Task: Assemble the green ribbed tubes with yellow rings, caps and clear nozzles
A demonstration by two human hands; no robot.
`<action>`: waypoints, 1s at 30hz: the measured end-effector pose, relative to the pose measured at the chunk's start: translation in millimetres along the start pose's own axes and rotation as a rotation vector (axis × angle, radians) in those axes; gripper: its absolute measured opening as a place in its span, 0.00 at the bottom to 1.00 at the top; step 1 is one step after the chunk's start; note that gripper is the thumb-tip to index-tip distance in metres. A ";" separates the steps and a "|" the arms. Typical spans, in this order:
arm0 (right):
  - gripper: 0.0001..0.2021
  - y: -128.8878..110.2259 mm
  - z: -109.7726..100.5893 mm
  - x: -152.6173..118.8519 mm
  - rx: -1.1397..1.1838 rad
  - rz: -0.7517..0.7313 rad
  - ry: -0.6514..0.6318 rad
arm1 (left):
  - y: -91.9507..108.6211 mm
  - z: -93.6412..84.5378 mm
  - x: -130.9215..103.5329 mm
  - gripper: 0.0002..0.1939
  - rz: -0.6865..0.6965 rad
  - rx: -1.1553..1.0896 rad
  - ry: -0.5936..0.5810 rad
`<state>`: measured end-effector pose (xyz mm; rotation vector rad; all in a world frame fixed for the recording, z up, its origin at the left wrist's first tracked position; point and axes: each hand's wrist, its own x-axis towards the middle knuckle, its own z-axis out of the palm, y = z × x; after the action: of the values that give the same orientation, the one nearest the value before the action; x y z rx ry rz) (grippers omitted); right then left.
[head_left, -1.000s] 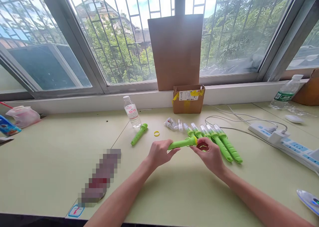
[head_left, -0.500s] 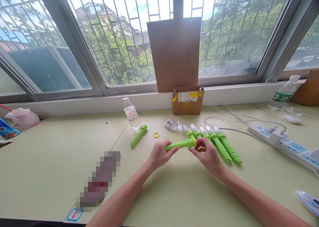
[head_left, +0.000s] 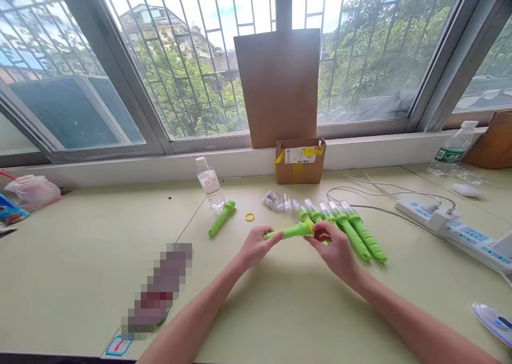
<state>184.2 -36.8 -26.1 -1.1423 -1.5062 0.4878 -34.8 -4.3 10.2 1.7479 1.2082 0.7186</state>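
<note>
A green tube (head_left: 293,231) lies level between my hands above the table. My left hand (head_left: 256,245) is closed around its left end. The fingers of my right hand (head_left: 332,244) pinch the yellow ring (head_left: 310,227) at its right end. Several green tubes with clear tips (head_left: 362,233) lie side by side behind and right of my right hand. Another green tube (head_left: 222,219) rests alone on the left, with a loose yellow ring (head_left: 250,216) to its right. Small clear caps (head_left: 273,200) sit behind the held tube.
A water bottle (head_left: 210,184) and a small cardboard box (head_left: 300,164) stand at the back. On the right are a power strip (head_left: 468,236) with cables and a second bottle (head_left: 450,151). A blurred dark object (head_left: 160,289) lies front left.
My left thumb has shifted slightly along the tube, and my right fingers have closed a little more over the yellow ring. The whole view has moved slightly.
</note>
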 end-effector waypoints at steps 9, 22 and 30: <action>0.13 2.8 2.9 0.8 -0.070 0.022 -0.032 | -0.3 2.3 -0.5 0.27 -0.111 -0.089 -0.125; 0.15 -1.6 1.7 1.2 0.069 0.128 0.028 | -12.7 5.2 -0.4 0.12 0.705 0.667 0.329; 0.16 0.4 2.7 -1.6 0.138 0.190 -0.004 | -9.1 -1.3 1.0 0.09 0.987 0.928 0.469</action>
<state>181.7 -37.3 -28.0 -1.1816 -1.3515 0.7129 -39.4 -1.5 2.6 3.1669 0.9600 1.3027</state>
